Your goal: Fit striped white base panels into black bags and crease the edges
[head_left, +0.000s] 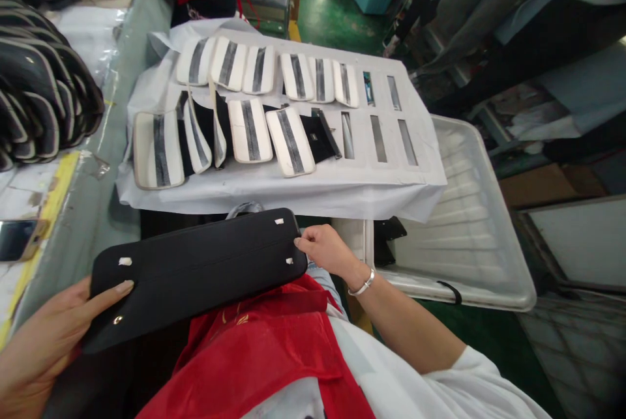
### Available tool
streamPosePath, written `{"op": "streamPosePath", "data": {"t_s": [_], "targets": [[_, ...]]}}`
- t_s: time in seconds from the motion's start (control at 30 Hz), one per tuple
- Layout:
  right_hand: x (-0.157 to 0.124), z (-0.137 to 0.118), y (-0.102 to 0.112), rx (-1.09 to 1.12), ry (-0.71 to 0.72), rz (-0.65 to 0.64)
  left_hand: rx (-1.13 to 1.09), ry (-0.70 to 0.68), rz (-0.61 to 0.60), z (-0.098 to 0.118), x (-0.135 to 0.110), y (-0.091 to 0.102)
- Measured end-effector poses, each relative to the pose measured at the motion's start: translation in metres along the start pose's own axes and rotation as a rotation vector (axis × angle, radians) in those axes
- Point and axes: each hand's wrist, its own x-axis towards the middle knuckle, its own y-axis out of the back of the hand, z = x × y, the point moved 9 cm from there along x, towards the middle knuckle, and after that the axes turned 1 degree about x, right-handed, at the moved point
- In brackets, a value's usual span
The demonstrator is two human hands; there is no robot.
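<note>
A black handbag (195, 272) lies bottom-up across my lap, showing small white tabs at its corners and a brass stud near the left end. My left hand (46, 341) grips its left end, thumb on top. My right hand (325, 249), with a silver bracelet on the wrist, pinches the bag's right edge. A red apron (274, 347) covers my lap under the bag.
Ahead, a white-papered board (293, 191) carries rows of white pieces with grey stripes (249, 131) and black parts. A white plastic tray (469, 236) sits to the right. Stacked black handles (39, 93) lie at left, a phone (14, 240) below them. Another person stands behind the board.
</note>
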Motion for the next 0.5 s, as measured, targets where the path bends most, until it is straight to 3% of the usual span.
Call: {"op": "streamPosePath", "data": {"t_s": [0.1, 0.2, 0.37, 0.5], "targets": [[-0.002, -0.002, -0.003, 0.014, -0.015, -0.01, -0.198, -0.053, -0.151, 0.016, -0.017, -0.007], [-0.001, 0.001, -0.006, 0.023, -0.062, -0.019, -0.206, -0.161, -0.234, 0.021, -0.024, -0.003], [0.003, 0.009, -0.011, 0.027, -0.143, -0.042, -0.005, -0.249, -0.191, 0.004, -0.015, 0.008], [0.0, 0.011, -0.01, -0.057, -0.189, -0.027, 0.008, -0.313, -0.157, 0.006, -0.021, 0.011]]}}
